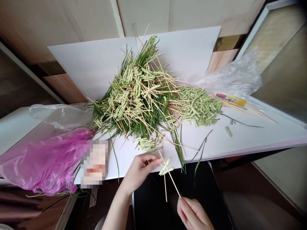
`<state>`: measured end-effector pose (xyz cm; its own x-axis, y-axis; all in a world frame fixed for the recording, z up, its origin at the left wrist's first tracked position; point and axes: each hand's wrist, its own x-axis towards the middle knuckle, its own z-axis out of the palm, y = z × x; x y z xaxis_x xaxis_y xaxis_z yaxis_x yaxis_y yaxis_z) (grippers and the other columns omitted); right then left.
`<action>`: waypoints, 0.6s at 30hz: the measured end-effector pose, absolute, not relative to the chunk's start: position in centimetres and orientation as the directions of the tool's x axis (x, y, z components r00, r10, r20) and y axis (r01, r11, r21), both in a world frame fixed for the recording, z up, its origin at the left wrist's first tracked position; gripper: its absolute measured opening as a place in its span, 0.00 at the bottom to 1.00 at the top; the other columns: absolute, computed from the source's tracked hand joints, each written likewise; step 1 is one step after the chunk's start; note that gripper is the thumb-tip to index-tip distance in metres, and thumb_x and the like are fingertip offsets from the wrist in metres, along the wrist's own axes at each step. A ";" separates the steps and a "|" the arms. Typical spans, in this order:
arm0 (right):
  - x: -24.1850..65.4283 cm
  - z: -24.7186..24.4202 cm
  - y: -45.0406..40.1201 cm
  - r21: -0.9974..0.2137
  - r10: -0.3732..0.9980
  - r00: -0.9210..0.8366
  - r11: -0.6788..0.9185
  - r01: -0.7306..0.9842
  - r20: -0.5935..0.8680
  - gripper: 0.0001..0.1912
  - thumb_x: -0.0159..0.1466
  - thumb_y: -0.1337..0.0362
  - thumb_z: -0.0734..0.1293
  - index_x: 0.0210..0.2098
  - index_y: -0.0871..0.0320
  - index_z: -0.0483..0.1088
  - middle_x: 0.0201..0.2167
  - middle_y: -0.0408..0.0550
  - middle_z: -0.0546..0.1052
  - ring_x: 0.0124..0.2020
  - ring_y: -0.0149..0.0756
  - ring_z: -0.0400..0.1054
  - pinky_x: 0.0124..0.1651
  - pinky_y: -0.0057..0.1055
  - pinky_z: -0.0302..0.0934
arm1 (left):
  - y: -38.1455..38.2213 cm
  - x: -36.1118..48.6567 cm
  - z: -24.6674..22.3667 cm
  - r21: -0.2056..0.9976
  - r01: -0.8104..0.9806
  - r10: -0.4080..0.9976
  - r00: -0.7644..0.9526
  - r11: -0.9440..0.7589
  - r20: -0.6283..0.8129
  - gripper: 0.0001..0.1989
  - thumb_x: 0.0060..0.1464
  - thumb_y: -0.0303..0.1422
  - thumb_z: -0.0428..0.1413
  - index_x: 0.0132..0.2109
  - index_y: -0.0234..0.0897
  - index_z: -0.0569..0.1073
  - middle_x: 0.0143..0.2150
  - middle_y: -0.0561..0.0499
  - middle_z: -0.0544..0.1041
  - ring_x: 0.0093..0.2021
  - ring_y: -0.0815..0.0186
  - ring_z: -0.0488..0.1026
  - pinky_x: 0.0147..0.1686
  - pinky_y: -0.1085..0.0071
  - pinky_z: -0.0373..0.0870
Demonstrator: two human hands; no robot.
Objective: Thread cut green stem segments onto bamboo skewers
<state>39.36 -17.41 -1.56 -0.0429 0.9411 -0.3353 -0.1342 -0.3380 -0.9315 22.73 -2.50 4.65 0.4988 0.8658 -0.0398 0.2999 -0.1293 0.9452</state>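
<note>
My right hand (pixel 193 212) grips the lower end of a thin wooden skewer (pixel 175 186) that slants up and to the left. Two short pale-green bean pieces (pixel 166 167) are threaded crosswise near its upper end. My left hand (pixel 145 166) is closed in a pinch at the skewer's tip, just above the bean pieces. Beyond it on the white table lies a small row of bean pieces (pixel 146 144). Behind that rises a large heap of loaded bean skewers (pixel 134 92) on long green stalks (pixel 153 110). Another bare skewer (pixel 165 188) sticks out over the table edge.
Loose cut bean pieces (pixel 200 107) are piled at the right, beside a clear plastic bag (pixel 230 76) and a packet of skewers (pixel 233 100). At the left lie a pink plastic bag (pixel 52 156) and another clear bag (pixel 63 116). A white board (pixel 79 67) stands behind the heap.
</note>
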 end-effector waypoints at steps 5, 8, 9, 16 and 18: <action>39.7 -1.8 -17.4 -0.929 0.939 -0.044 -0.343 -0.137 -0.340 0.37 0.60 0.28 0.61 0.18 0.56 0.59 0.18 0.40 0.58 0.22 0.30 0.49 0.27 0.29 0.47 | -1.0 20.7 3.8 0.603 0.731 0.947 0.227 -0.321 0.230 0.11 0.63 0.39 0.56 0.46 0.42 0.81 0.43 0.49 0.80 0.30 0.65 0.70 0.35 0.69 0.67; 39.6 -1.9 -17.4 -0.929 0.939 -0.075 -0.343 -0.136 -0.336 0.38 0.59 0.27 0.60 0.18 0.56 0.58 0.19 0.40 0.58 0.23 0.31 0.49 0.28 0.29 0.49 | -0.5 20.1 3.2 0.517 0.785 0.939 0.263 -0.342 0.221 0.10 0.62 0.37 0.56 0.46 0.43 0.80 0.45 0.50 0.79 0.27 0.67 0.69 0.33 0.69 0.67; 39.6 -2.0 -17.4 -0.930 0.939 -0.084 -0.341 -0.134 -0.332 0.38 0.60 0.27 0.60 0.18 0.56 0.58 0.19 0.40 0.57 0.23 0.31 0.49 0.28 0.30 0.49 | -0.5 20.1 3.1 0.514 0.783 0.936 0.281 -0.350 0.211 0.09 0.62 0.37 0.56 0.45 0.43 0.79 0.45 0.50 0.78 0.26 0.68 0.69 0.33 0.69 0.67; 39.8 -2.8 -17.4 -0.950 0.936 -0.177 -0.312 -0.012 -0.305 0.37 0.64 0.29 0.54 0.19 0.55 0.55 0.19 0.40 0.55 0.21 0.30 0.46 0.23 0.29 0.43 | -0.6 19.9 3.2 0.644 0.702 0.950 0.276 -0.304 0.148 0.05 0.59 0.36 0.58 0.40 0.40 0.76 0.38 0.52 0.80 0.27 0.68 0.67 0.31 0.70 0.64; 39.9 -3.4 -17.4 -0.958 0.936 -0.203 -0.286 0.032 -0.287 0.37 0.66 0.30 0.52 0.19 0.55 0.54 0.19 0.39 0.54 0.19 0.28 0.44 0.22 0.30 0.40 | -0.5 19.9 3.4 0.761 0.590 0.948 0.300 -0.270 0.104 0.08 0.60 0.38 0.58 0.43 0.40 0.76 0.39 0.51 0.80 0.29 0.67 0.69 0.30 0.71 0.63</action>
<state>39.93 -17.44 -3.41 -0.2033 0.9361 -0.2869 0.0324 -0.2864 -0.9576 19.89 -0.55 3.39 0.2996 0.9484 0.1042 0.5897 -0.2699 0.7612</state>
